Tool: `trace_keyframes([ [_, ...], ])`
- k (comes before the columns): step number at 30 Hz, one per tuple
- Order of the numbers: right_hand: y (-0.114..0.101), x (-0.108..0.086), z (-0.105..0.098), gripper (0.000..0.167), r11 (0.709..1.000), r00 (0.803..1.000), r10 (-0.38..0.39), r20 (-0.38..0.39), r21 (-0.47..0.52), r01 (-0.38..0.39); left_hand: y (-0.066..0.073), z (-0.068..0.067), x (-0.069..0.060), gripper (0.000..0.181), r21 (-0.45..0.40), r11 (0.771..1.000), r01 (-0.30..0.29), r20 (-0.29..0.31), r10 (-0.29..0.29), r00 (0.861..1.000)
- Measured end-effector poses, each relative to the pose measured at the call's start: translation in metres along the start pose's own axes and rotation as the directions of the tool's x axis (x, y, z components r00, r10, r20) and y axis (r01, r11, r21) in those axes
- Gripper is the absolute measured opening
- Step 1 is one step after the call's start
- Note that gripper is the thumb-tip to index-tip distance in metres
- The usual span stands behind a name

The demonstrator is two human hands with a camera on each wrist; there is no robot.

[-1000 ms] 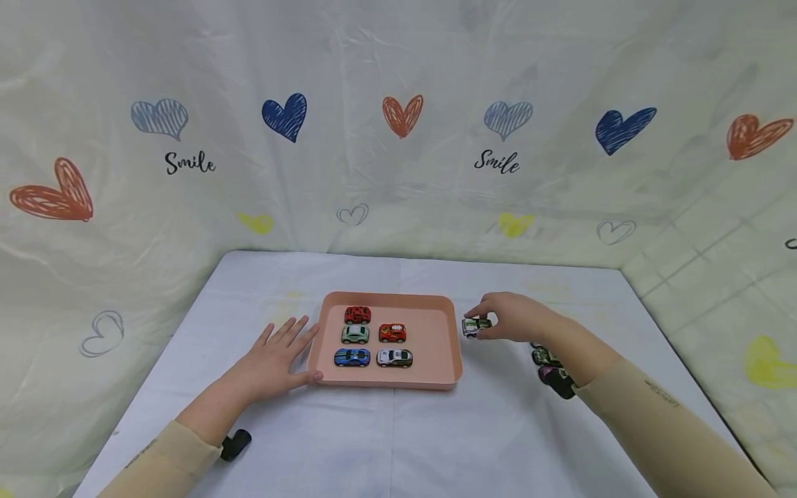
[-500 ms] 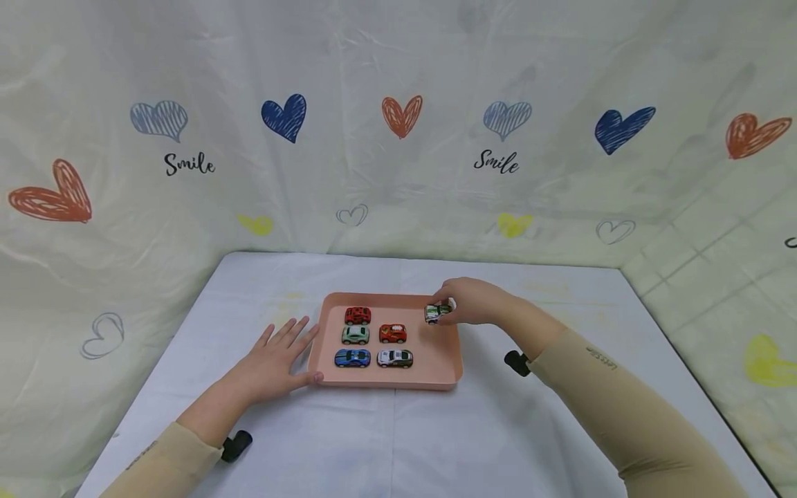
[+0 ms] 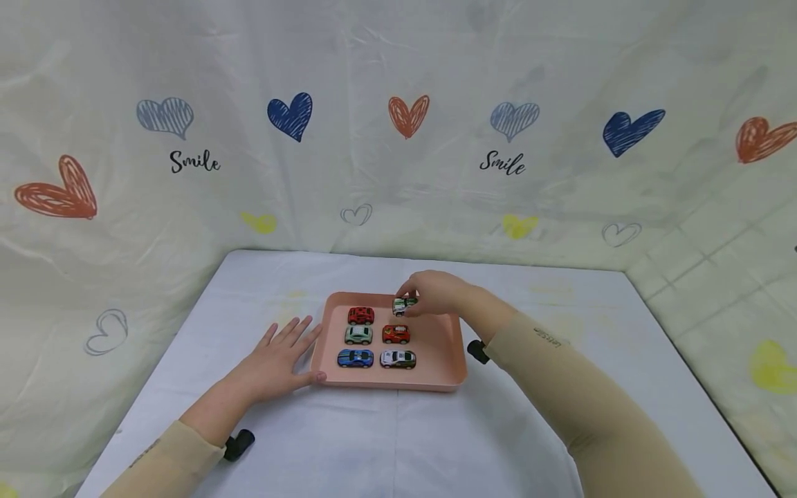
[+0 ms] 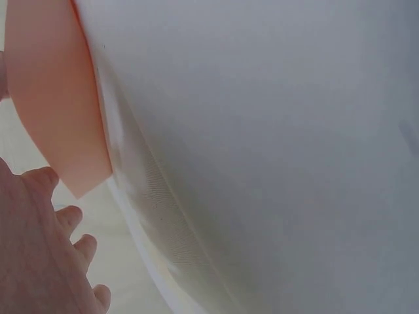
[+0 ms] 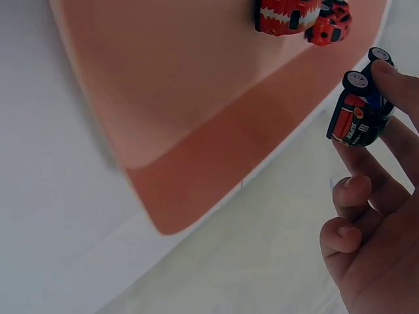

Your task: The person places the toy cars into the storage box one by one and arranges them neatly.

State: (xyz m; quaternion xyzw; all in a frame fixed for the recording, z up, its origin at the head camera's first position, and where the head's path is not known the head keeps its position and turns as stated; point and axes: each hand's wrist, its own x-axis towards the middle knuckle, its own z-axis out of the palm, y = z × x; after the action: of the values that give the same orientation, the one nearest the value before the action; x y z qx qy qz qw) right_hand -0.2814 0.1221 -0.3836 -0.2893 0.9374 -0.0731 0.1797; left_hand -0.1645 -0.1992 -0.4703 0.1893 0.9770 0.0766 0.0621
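Note:
In the head view my right hand (image 3: 436, 294) pinches a small green-and-white toy car (image 3: 403, 306) over the back part of a pink tray (image 3: 436, 353). The right wrist view shows that toy car (image 5: 362, 114) between thumb and fingers, its wheels facing up in that picture. My left hand (image 3: 274, 363) lies spread at the tray's left side, its thumb at the front left corner. Inside the tray stand a red-and-black car (image 3: 361, 316), a mint car (image 3: 358, 335), a blue car (image 3: 355, 357), a red-orange car (image 3: 396, 334) and a white-and-black car (image 3: 398, 359).
A white cloth covers the table (image 3: 349, 443). Behind it hangs a pale curtain (image 3: 436, 187) printed with hearts. Black wrist devices (image 3: 477, 351) show at both cuffs. My right sleeve (image 3: 560, 373) hides part of the table's right side.
My right hand has carried the green-and-white car leftward from beside the tray to over its back part. The dark cars at the right are now out of sight. My left hand stays put.

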Motion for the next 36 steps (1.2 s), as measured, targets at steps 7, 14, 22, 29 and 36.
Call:
trace_keyframes([
  [7,-0.01,0.02,0.007,0.035,1.0,0.999,0.008,0.044,-0.028,-0.006,-0.002,0.003,0.002,0.099,0.008,1.0,0.002,-0.003,-0.002,1.0],
  [14,-0.014,0.03,0.017,0.033,0.996,0.997,0.059,0.046,-0.073,-0.055,0.0,0.001,0.003,0.099,0.014,1.0,-0.006,0.002,0.005,1.0],
  [22,-0.016,0.032,0.029,0.03,0.982,0.997,0.056,0.045,-0.181,-0.047,0.0,0.0,0.001,0.1,0.019,1.0,-0.005,-0.002,0.005,1.0],
  [29,-0.015,0.033,0.032,0.03,0.974,0.999,0.039,0.023,-0.225,-0.033,0.0,0.0,0.0,0.1,0.017,1.0,-0.005,-0.002,0.005,1.0],
  [36,-0.014,0.037,0.034,0.03,0.969,0.999,0.031,0.026,-0.247,-0.023,-0.001,0.001,0.0,0.099,0.021,1.0,-0.004,0.004,0.004,1.0],
])
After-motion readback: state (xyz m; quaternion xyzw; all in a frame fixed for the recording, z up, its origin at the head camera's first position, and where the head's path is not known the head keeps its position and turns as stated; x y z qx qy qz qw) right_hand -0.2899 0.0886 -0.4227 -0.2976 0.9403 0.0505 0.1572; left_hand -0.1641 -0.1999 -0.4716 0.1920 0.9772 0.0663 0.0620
